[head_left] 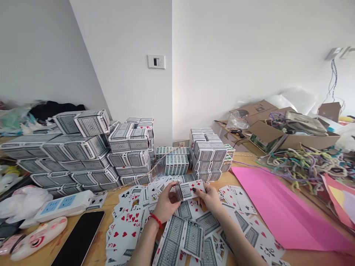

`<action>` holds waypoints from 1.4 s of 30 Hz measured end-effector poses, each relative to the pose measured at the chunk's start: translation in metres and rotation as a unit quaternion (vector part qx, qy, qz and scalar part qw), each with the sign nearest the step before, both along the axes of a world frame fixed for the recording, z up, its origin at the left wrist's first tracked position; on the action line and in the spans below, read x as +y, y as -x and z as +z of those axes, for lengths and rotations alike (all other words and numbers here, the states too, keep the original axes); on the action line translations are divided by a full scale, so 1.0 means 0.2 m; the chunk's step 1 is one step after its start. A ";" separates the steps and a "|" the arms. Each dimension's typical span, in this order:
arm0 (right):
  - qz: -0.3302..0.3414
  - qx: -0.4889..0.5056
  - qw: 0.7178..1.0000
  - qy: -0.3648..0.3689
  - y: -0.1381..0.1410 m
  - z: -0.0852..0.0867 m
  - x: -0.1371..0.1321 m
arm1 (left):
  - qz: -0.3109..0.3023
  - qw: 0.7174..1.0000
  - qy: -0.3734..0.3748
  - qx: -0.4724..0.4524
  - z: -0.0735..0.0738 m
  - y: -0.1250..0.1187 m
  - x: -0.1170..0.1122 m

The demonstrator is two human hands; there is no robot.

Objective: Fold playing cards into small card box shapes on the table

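Observation:
My left hand [165, 204], with a red cord at the wrist, and my right hand [210, 197] meet above the table and both grip a small stack of playing cards [189, 190], held on edge with a patterned back and a red-pip face showing. Below and around the hands, loose playing cards [130, 225] lie scattered face up and face down on the wooden table [108, 203]. Several piles of boxed card decks [91, 151] stand behind the hands.
A white power strip [65, 205], a black phone [80, 240] and a pink-and-white toy [36, 240] lie at the left. A pink paper sheet [280, 210] lies at the right, with tangled pipe cleaners [305, 162] and an open cardboard box [288, 136] behind it.

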State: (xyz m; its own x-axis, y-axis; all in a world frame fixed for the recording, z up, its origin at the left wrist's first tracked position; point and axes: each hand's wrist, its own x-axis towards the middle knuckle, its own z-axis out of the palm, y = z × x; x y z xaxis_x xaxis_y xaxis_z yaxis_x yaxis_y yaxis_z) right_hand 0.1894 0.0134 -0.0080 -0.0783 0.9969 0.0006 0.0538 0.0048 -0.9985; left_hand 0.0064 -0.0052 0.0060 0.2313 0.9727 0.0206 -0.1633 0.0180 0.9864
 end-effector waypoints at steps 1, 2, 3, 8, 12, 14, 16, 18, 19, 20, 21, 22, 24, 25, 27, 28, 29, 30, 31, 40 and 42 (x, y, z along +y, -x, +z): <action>0.001 0.000 1.000 0.002 0.00 0.00 0.00 | 0.001 1.000 -0.001 0.003 0.00 0.00 0.00; 0.001 -0.001 1.000 0.004 -0.01 0.00 0.00 | 0.002 1.000 -0.001 0.005 0.00 0.00 0.00; 0.001 -0.002 1.000 0.006 -0.01 0.01 0.00 | 0.003 1.000 0.000 0.003 0.00 0.00 0.00; 0.020 0.008 1.000 0.021 -0.01 0.01 0.00 | 0.000 1.000 0.015 -0.005 0.00 0.01 0.00; 0.032 0.021 0.998 0.041 0.02 -0.02 0.00 | 0.001 1.000 0.007 0.014 0.01 0.00 0.00; 0.031 0.023 0.998 0.047 0.02 -0.03 0.00 | 0.003 1.000 0.006 0.018 0.01 0.00 0.00; 0.032 0.027 0.998 0.047 0.03 -0.03 0.00 | 0.003 1.000 0.011 0.016 0.02 0.00 0.00; 0.035 0.037 0.998 0.043 0.02 -0.03 0.01 | 0.004 1.000 0.019 0.016 0.03 0.00 0.00; 0.039 0.043 0.997 0.041 0.02 -0.03 0.01 | 0.004 1.000 0.023 0.017 0.03 0.00 -0.01; 0.042 0.048 0.997 0.040 0.01 -0.03 0.01 | 0.004 1.000 0.025 0.018 0.03 0.00 -0.01; 0.044 0.053 0.997 0.040 0.01 -0.03 0.01 | 0.003 1.000 0.025 0.018 0.03 0.00 -0.01; 0.045 0.058 0.997 0.039 0.01 -0.03 0.01 | 0.002 1.000 0.023 0.016 0.04 0.00 -0.01; 0.046 0.067 0.996 0.040 0.01 -0.04 0.02 | 0.001 1.000 0.017 0.013 0.03 0.00 -0.01; 0.046 0.070 0.996 0.041 0.00 -0.04 0.01 | 0.000 1.000 0.013 0.011 0.03 0.00 -0.01; 0.049 0.074 0.995 0.045 0.00 -0.04 0.01 | 0.000 1.000 0.006 0.008 0.02 0.00 -0.01; 0.051 0.074 0.995 0.046 0.00 -0.04 0.01 | 0.000 1.000 0.003 0.006 0.01 0.00 -0.01; 0.053 0.073 0.995 0.047 0.01 -0.03 0.01 | 0.001 1.000 0.001 0.004 0.01 0.00 -0.01; 0.054 0.072 0.995 0.047 0.01 -0.03 0.01 | 0.001 1.000 -0.001 0.003 0.00 0.00 -0.01; 0.055 0.070 0.995 0.047 0.01 -0.03 0.01 | 0.001 1.000 -0.003 0.006 -0.01 0.00 -0.01; 0.063 0.020 0.996 0.067 0.03 -0.05 0.01 | -0.013 0.999 -0.027 0.031 -0.02 0.00 0.00; 0.072 0.022 0.995 0.067 0.04 -0.05 0.01 | -0.012 0.999 -0.029 0.032 -0.02 0.00 0.00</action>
State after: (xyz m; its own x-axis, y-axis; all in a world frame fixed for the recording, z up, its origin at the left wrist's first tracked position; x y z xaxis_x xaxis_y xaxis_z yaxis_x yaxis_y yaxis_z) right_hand 0.1823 0.0149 -0.0188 -0.2222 0.9670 -0.1251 0.0190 -0.1240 -0.9921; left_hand 0.0074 -0.0052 0.0027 0.2562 0.9647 0.0605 -0.1010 -0.0355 0.9943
